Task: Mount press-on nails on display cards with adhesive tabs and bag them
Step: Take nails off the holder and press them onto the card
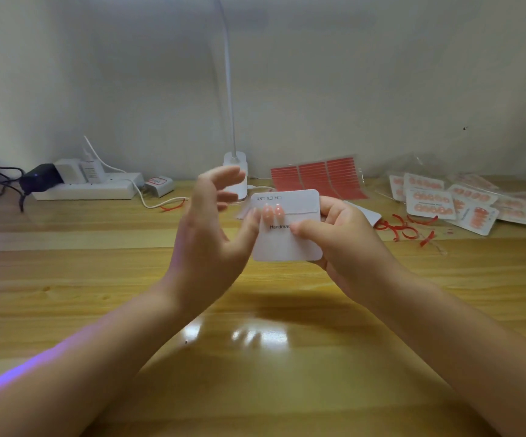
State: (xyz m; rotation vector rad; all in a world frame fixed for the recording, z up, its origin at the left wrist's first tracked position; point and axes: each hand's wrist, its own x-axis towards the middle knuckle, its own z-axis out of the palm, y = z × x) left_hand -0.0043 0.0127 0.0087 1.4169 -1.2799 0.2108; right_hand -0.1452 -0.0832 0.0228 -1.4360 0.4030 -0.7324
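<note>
A white display card [287, 244] printed "Handmade" is held up above the wooden desk [98, 279]. My right hand [340, 238] grips its right side, thumb across the front. Two pale pink press-on nails [272, 212] sit on the card's upper strip near its left end. My left hand [211, 234] is at the card's left edge; its thumb tip touches the card beside the nails while the other fingers spread out, blurred.
Sheets of red adhesive tabs [318, 178] lie behind the card. Finished bagged nail cards [444, 200] are piled at the right, with peeled red backing strips [403, 228] in front of them. A white lamp base [236, 171], a power strip [88, 184] and cables stand along the wall.
</note>
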